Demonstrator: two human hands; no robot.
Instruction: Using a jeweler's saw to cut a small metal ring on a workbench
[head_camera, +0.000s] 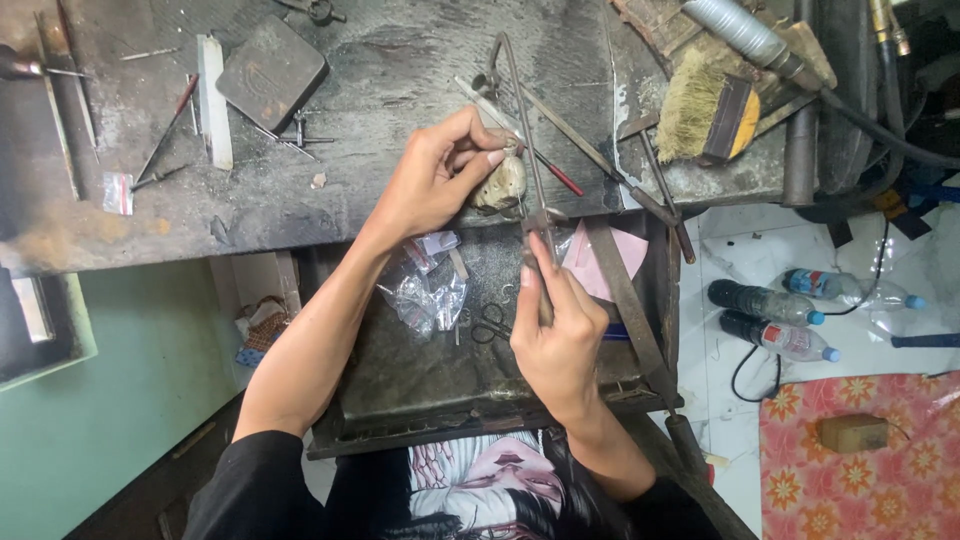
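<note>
Right hand (562, 345) sits closest, fist wrapped round the handle of a thin saw frame (522, 130) that reaches up over the bench edge. Left hand (440, 175) pinches a small pale lump (502, 185) against the dark workbench (350, 190), probably to steady it for the blade. Open drawer (420, 380) below holds plastic bags (430, 285) and scissors (488, 322).

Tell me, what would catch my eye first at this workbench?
Most likely the two hands at the middle of the dark, worn bench: the left hand presses a small pale lump against the bench edge, while the right hand grips the handle of a thin-framed saw that rises over the lump. After that, the straw brush at the upper right and the plastic bottles lying on the white floor to the right.
</note>
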